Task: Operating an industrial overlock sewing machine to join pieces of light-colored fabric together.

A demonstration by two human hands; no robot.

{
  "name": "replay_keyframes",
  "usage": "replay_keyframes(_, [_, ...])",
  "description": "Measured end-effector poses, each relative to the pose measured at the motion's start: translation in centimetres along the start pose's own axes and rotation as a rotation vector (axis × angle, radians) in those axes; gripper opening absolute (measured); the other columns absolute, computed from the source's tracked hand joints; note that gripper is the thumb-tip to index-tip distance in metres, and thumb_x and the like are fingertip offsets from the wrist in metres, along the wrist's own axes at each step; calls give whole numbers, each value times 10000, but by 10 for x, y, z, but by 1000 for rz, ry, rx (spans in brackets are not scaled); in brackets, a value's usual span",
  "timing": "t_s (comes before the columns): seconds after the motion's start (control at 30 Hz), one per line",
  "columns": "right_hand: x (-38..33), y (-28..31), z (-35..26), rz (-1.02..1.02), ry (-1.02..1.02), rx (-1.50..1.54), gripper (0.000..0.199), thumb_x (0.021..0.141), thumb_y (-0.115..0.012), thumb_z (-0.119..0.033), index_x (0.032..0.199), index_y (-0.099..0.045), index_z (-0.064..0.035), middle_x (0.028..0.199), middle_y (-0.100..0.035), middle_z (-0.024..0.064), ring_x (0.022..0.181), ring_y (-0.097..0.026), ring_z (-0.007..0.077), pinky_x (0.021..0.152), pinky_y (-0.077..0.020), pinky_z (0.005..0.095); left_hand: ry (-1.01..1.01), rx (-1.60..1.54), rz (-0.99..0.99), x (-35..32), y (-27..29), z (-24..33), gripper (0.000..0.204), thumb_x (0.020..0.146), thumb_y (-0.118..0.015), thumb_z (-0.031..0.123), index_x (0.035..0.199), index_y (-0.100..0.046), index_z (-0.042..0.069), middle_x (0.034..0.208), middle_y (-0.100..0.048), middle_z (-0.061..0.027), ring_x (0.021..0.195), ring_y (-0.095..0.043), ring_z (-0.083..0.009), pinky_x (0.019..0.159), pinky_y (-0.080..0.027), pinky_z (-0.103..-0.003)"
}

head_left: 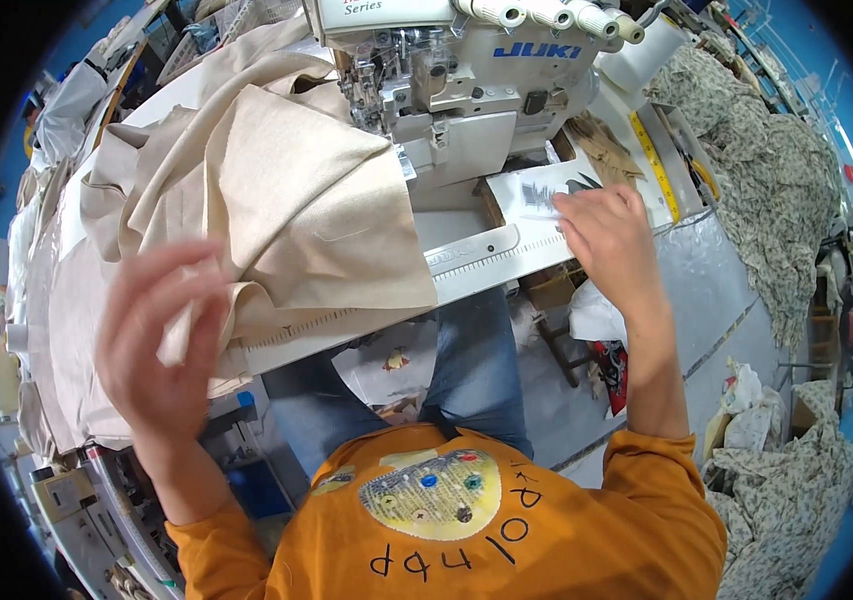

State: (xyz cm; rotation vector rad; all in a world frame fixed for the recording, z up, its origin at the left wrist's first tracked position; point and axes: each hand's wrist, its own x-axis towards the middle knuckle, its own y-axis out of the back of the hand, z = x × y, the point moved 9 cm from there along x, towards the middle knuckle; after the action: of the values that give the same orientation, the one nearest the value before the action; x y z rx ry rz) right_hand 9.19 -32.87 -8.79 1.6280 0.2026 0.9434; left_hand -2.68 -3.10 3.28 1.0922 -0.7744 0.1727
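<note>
Head view, beige cloth (297, 200) between hands (162, 335)

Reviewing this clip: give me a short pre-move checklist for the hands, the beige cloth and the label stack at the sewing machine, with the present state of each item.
1. Left hand on the folded beige cloth: cannot tell; it is blurred at the cloth's near edge.
2. Right hand on the small white printed labels: ok, fingertips rest on them.
3. Both hands away from the needle area of the white sewing machine: ok.
4. Beige cloth lying under the presser foot: cannot tell, cloth hides it.
5. White ruler strip along the table edge uncovered at the right: ok.
</note>
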Motion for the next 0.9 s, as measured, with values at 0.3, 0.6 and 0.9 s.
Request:
replay_keyframes(0.3, [-6,4,-3,89,22,-3,240,762,-691,-31,1001,-684,-57,923,-699,31,872,-632,197,933,-443,408,-166,-303,-69,-29,-59,54,274,676,-697,3,942,-699,68,938,-698,-61,788,-661,-220,686,-506,-316])
replay_keyframes(0.6, [-4,41,6,357,-91,118,131,759,-720,-26,884,-711,-66,950,-710,45,896,-644,225,891,-451,368,-196,-345,-155,-35,-94,59,311,673,-681,62,983,-685,89,1000,-677,-19,829,-641,-199,715,-511,-313])
replay_keyframes(0.9, [3,20,14,311,-593,882,150,842,-736,-80,969,-713,-3,876,-710,55,826,-628,110,765,-484,249,-403,-65,5,-31,-79,65,289,739,-655,100,1023,-702,93,1023,-689,-37,880,-665,-184,675,-524,-285])
